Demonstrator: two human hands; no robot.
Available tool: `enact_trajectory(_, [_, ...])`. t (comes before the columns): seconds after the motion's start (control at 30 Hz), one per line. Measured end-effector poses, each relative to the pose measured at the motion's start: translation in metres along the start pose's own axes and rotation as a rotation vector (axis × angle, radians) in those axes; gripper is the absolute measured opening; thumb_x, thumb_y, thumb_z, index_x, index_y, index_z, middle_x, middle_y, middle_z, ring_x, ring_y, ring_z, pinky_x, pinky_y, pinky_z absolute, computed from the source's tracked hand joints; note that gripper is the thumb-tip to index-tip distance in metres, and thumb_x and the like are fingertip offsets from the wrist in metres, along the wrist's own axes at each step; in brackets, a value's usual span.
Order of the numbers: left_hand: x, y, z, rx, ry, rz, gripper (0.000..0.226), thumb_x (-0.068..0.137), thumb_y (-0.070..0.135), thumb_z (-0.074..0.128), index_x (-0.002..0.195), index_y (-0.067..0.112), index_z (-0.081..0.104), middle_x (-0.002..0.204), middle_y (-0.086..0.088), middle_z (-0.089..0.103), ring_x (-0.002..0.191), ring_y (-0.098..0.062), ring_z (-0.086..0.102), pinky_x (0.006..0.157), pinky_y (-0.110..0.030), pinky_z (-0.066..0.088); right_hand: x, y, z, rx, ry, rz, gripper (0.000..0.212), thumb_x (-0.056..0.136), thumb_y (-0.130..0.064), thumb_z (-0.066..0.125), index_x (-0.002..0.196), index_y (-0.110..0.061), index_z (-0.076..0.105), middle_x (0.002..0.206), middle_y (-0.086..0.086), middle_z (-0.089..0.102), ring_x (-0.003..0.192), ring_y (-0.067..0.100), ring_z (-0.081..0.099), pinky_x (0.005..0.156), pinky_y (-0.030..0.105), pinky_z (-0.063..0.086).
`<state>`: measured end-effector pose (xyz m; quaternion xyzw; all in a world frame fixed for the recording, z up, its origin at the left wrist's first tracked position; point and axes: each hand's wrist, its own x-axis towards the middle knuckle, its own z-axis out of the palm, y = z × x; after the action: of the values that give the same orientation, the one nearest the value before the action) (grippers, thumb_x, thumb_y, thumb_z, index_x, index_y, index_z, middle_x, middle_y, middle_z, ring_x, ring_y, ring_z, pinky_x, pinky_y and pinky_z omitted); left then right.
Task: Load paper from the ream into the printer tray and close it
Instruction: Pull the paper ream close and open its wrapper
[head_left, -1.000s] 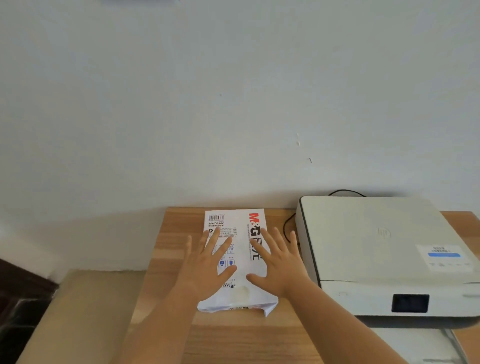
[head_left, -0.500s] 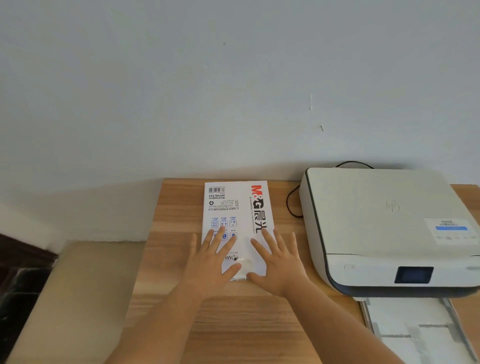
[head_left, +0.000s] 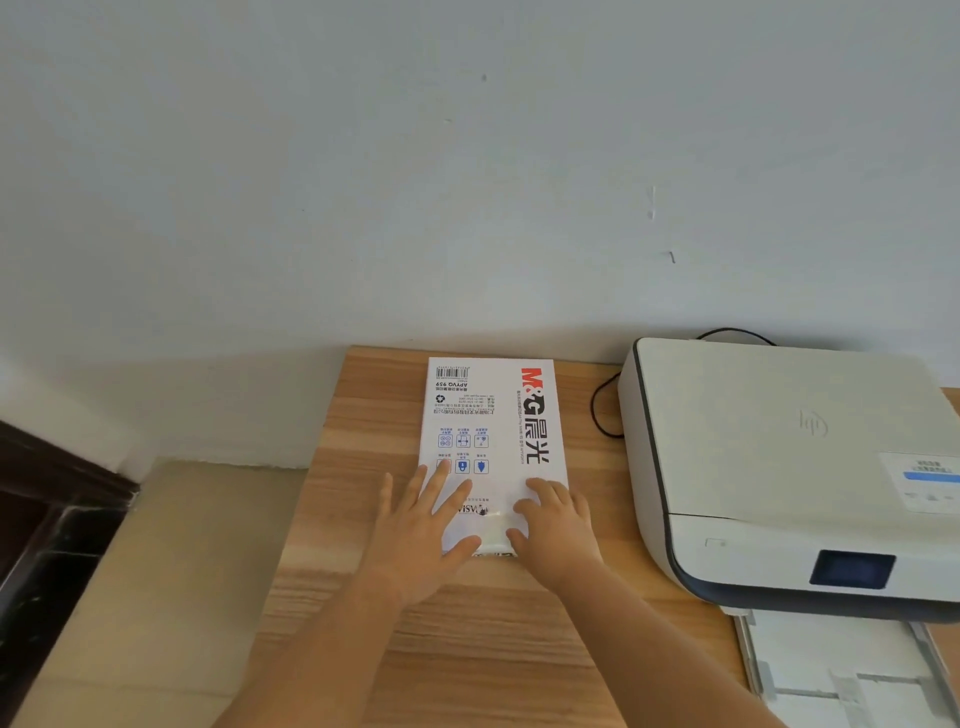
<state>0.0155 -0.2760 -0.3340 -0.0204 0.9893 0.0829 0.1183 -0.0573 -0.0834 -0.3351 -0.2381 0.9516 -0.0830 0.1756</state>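
Lying flat on the wood-grain tabletop (head_left: 363, 405), the paper ream (head_left: 493, 415) sits lengthwise against the pale wall (head_left: 467, 182), left of a white printer (head_left: 779, 457) with a dark band around its front and a small dark screen (head_left: 852, 569). A black cable (head_left: 602, 410) loops on the wood between ream and printer. The printer tray (head_left: 841, 670) juts out open below the printer's front. The ream's glossy white wrapper carries a red and black "M&G" logo with Chinese characters, a barcode, "APYVQ 959" and small blue icons. The left hand (head_left: 421, 530) rests palm-down on the ream's near left corner, fingers spread. The right hand (head_left: 556, 535) covers the near right corner, fingers curled onto the wrapper's crumpled end flap.
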Motion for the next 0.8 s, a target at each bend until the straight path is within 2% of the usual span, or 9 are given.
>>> enact_trajectory(0.1, [-0.004,0.0,0.0,0.003,0.003,-0.012,0.081,0.076,0.078,-0.004,0.149,0.041,-0.001,0.159,0.008,-0.016,0.147,-0.019,-0.01,0.111,-0.053,-0.018,0.006,-0.003,0.006,0.028,0.02,0.016,0.037,0.096,-0.037,0.047,0.13,-0.023,0.053,0.153,-0.001,0.03,0.139,0.018,0.025,0.114,0.038,0.015])
enact_trajectory(0.27, [-0.005,-0.001,-0.003,-0.01,-0.016,-0.033,0.083,0.074,0.077,-0.005,0.149,0.041,-0.004,0.158,0.009,-0.021,0.146,-0.017,-0.016,0.111,-0.052,-0.02,0.016,-0.007,0.014,0.119,0.066,0.107,0.025,0.094,-0.029,0.051,0.113,-0.023,0.067,0.148,-0.005,0.035,0.135,0.015,0.028,0.111,0.035,0.017])
enact_trajectory(0.43, [-0.006,0.0,-0.002,-0.013,-0.028,-0.035,0.084,0.073,0.077,-0.006,0.149,0.04,-0.003,0.159,0.009,-0.02,0.146,-0.016,-0.017,0.112,-0.053,-0.019,0.019,-0.007,0.019,0.158,0.076,0.124,0.027,0.094,-0.027,0.049,0.11,-0.021,0.069,0.146,-0.006,0.034,0.134,0.016,0.027,0.112,0.035,0.016])
enact_trajectory(0.53, [-0.006,0.001,-0.002,-0.012,-0.031,-0.034,0.084,0.075,0.077,-0.004,0.149,0.04,0.0,0.159,0.008,-0.017,0.146,-0.016,-0.016,0.113,-0.053,-0.018,0.015,-0.003,0.018,0.181,0.087,0.067,0.024,0.093,-0.028,0.05,0.104,-0.019,0.07,0.147,-0.005,0.034,0.135,0.016,0.026,0.111,0.035,0.016])
enact_trajectory(0.63, [-0.006,0.002,-0.003,-0.012,-0.034,-0.034,0.084,0.076,0.077,-0.002,0.15,0.039,0.003,0.16,0.008,-0.014,0.146,-0.017,-0.014,0.114,-0.054,-0.017,0.004,0.0,0.02,0.173,0.096,-0.067,0.019,0.093,-0.027,0.054,0.096,-0.016,0.069,0.148,-0.004,0.036,0.138,0.017,0.025,0.111,0.034,0.019])
enact_trajectory(0.8, [-0.005,0.007,-0.005,0.005,-0.055,-0.042,0.086,0.073,0.078,-0.005,0.15,0.039,0.001,0.161,0.007,-0.013,0.146,-0.017,-0.015,0.115,-0.054,-0.014,-0.014,-0.002,0.029,0.111,0.158,-0.192,0.013,0.086,-0.021,0.062,0.081,-0.013,0.071,0.139,0.001,0.052,0.133,0.021,0.04,0.107,0.039,0.032])
